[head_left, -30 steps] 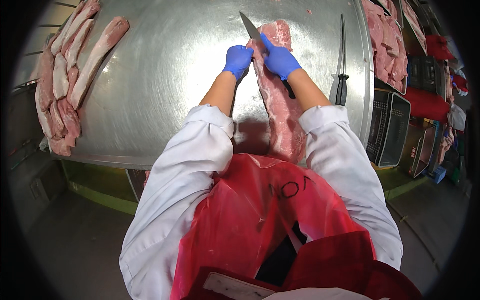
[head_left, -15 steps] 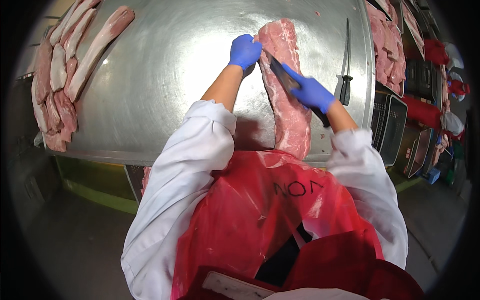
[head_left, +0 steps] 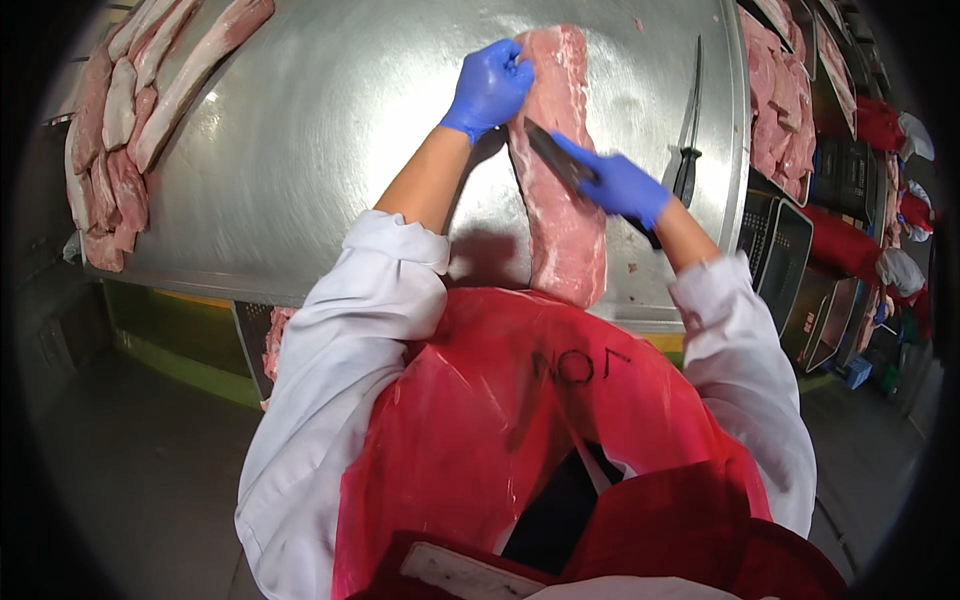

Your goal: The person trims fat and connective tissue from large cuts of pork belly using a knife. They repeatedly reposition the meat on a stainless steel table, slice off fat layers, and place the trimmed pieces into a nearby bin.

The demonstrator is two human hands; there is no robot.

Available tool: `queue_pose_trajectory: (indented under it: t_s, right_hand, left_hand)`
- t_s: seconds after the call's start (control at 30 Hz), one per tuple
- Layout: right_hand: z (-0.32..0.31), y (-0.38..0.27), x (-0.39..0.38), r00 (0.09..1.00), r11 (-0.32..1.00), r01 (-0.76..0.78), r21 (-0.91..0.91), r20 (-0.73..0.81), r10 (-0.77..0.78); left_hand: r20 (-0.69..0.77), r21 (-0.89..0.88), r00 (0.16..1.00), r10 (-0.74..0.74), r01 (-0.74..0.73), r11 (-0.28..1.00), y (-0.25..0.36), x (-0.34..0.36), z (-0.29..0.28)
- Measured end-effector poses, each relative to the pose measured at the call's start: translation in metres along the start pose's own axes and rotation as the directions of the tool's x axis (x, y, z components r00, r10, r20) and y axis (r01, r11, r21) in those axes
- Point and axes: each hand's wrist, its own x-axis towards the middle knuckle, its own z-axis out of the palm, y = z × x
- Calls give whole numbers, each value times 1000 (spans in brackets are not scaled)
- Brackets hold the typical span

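Observation:
A long pale-pink slab of meat, which looks like a pork loin [head_left: 566, 235], lies lengthwise on the steel table in front of me. My left hand [head_left: 490, 88], in a blue glove, is closed at its far left edge and seems to pinch it there; the fingertips are partly hidden. Gripped in my blue-gloved right hand [head_left: 622, 190] is a knife [head_left: 556, 160] with a broad blade and dark handle. Its blade lies slanted over the loin, tip at the left edge, just nearer to me than my left hand.
A slim knife [head_left: 687, 165] with a black handle rests to the right on the steel table [head_left: 330, 180]. Long meat strips [head_left: 120, 150] are piled at the left. Beyond the right edge are meat pieces [head_left: 780, 100], a black crate [head_left: 785, 245] and people in red [head_left: 845, 240].
The knife and right hand have shifted slightly along the loin's left edge. My left hand has turned at the far edge. The whole view has shifted a little.

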Motion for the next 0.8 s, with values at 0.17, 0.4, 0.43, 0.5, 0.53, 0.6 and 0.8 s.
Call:
queue_pose_trajectory:
  t_s: [0.17,0.4,0.43,0.5,0.53,0.6,0.8]
  right_hand:
    - [-1,1,46,990,981,101,-166,-84,-116]
    - [-5,3,-32,988,996,56,-72,145,-45]
    - [3,-9,-8,991,994,83,-66,108,-76]
    - [15,22,32,984,988,150,-30,104,-146]
    - [18,6,37,971,979,206,-10,125,-203]
    - [1,3,-27,961,994,112,-4,255,-107]
    - [13,-7,-46,947,981,189,-51,274,-168]
  left_hand:
    - [2,-82,1000,13,-13,997,33,4,12]
    - [-3,-122,1000,20,-20,992,55,-3,-14]
    - [13,-124,999,52,-50,991,55,1,-11]
    - [-39,46,977,209,-208,977,83,3,0]
    - [-69,49,981,179,-176,983,83,2,-8]
    - [-131,39,984,122,-118,992,80,2,-31]
    - [-89,-204,978,190,-205,957,125,-7,-50]
